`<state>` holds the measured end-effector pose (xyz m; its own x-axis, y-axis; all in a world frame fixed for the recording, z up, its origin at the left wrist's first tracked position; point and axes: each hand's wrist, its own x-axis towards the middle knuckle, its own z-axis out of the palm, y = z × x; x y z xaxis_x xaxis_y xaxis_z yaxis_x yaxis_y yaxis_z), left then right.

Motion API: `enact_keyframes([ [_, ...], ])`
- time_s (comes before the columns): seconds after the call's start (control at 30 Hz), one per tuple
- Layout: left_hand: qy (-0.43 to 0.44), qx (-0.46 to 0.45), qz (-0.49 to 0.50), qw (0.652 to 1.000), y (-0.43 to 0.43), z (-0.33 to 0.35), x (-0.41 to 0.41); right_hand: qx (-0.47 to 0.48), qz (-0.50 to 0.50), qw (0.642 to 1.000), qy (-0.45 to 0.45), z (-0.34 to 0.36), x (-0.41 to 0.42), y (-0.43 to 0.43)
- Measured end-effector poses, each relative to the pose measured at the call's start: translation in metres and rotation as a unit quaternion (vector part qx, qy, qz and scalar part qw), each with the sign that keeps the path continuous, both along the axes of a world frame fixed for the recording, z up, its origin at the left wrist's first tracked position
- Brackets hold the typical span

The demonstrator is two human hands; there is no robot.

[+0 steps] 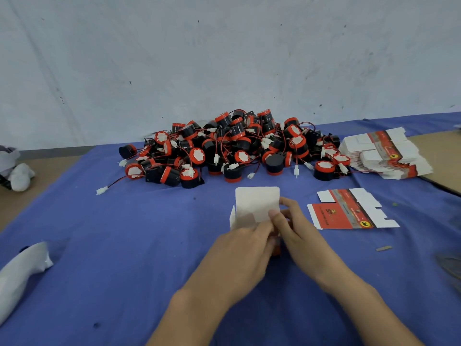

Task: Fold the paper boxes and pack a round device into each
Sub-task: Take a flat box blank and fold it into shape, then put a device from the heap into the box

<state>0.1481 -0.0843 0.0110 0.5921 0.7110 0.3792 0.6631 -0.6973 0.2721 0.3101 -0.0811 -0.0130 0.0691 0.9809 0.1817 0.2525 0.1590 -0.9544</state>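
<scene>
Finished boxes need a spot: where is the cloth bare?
Widest bare blue cloth: left of the part-folded white paper box, between the white bag and the pile of red-black round devices. Smaller patch: this side of the flat red printed box blank. Crowded: that pile, the far-right blank stack.

Blue cloth — white bag at left edge.

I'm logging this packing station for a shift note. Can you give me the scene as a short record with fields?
surface: blue cloth
in hand: paper box, white flap upright, pinched by left hand and right hand
devices: round devices piled behind it, wires loose
blanks: one flat box right of the hands; stack of flat boxes at far right
device in box: cannot tell
</scene>
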Motion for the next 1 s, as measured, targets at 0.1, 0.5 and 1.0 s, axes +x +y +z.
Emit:
enact_keyframes([
  [0.1,-0.114,0.038,-0.011,0.993,0.002,0.006,0.001,0.011,-0.039,0.999,-0.002,0.005,0.014,0.002],
  [0.5,-0.312,-0.131,0.191,0.921,0.052,-0.01,0.019,-0.002,-0.074,0.994,0.081,0.004,0.034,0.007],
  [1.0,-0.255,-0.244,0.266,0.897,0.217,-0.014,0.038,0.057,-0.138,0.97,0.19,0.007,0.062,0.02],
])
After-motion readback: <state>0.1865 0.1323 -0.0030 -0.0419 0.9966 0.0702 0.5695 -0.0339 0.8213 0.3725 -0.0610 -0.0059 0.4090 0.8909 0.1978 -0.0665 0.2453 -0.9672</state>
